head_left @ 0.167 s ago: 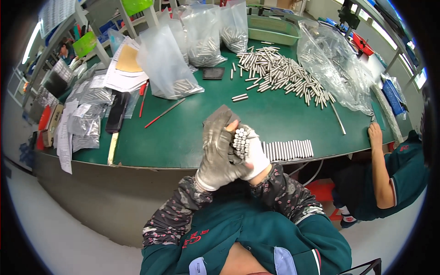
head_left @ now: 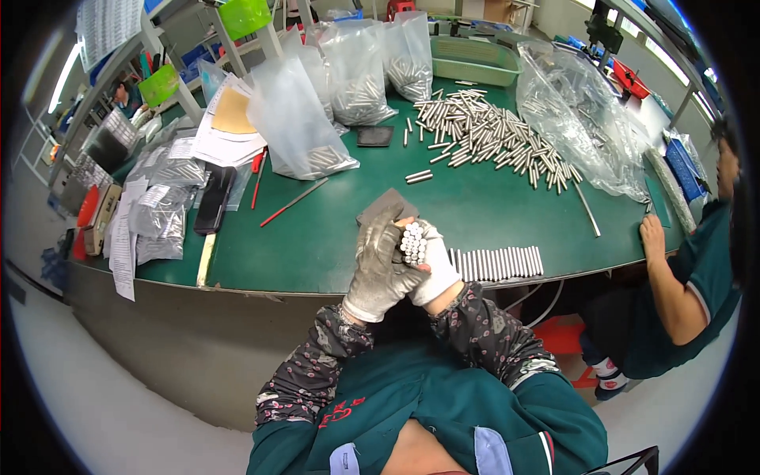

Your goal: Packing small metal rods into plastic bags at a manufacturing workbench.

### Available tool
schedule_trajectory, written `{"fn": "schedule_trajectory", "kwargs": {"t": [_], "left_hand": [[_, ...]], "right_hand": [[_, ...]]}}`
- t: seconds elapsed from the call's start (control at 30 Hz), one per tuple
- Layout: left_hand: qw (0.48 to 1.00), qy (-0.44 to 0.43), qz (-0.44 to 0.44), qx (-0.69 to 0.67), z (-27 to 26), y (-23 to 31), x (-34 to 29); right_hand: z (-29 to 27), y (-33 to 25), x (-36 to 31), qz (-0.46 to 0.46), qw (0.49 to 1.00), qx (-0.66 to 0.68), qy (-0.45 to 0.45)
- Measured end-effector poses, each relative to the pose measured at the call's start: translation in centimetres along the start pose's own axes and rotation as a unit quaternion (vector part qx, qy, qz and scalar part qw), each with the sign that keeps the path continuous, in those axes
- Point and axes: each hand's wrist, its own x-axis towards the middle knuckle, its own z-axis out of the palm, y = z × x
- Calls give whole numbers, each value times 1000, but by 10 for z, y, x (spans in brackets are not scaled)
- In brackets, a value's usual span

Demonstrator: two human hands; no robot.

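A bundle of short metal pins [head_left: 412, 244] is gripped between my two gloved hands, their round ends turned up toward me. My left hand [head_left: 374, 265], in a grey-stained glove, wraps the bundle from its left side. My right hand [head_left: 438, 269], in a whiter glove with bare fingertips, closes round it from the right. Just beyond my hands lies a dark grey square pad [head_left: 386, 207]. Beside my right hand, a row of pins [head_left: 500, 264] lies side by side along the table's front edge. Parts of my fingers are hidden behind the bundle.
A large pile of loose pins [head_left: 491, 131] covers the green table's [head_left: 301, 249] far middle. Behind stand plastic bags of pins [head_left: 360, 87] and a green tray [head_left: 475, 62]. A red-handled file [head_left: 293, 202] and a phone [head_left: 214, 199] lie left. A co-worker [head_left: 673, 277] sits at right.
The whole view has shifted slightly. Against the table, my hands and the bundle have moved a little left and away from me; both hands keep their grip.
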Motion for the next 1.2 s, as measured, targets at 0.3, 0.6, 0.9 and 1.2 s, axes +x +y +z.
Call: {"fn": "schedule_trajectory", "kwargs": {"t": [0.3,0.6,0.9,1.2], "left_hand": [[1000,-12,11,21,2,-8,-4],[999,-29,1,23,-1,-5,-1],[997,1,18,78,-5,12,9],[985,-19,-113,-127,3,10,28]], "right_hand": [[-7,6,4,10,998,55,16],[-21,9,9,-9,997,59,-54],[9,19,-10,-47,997,42,34],[-26,12,6,6,997,66,-28]]}}
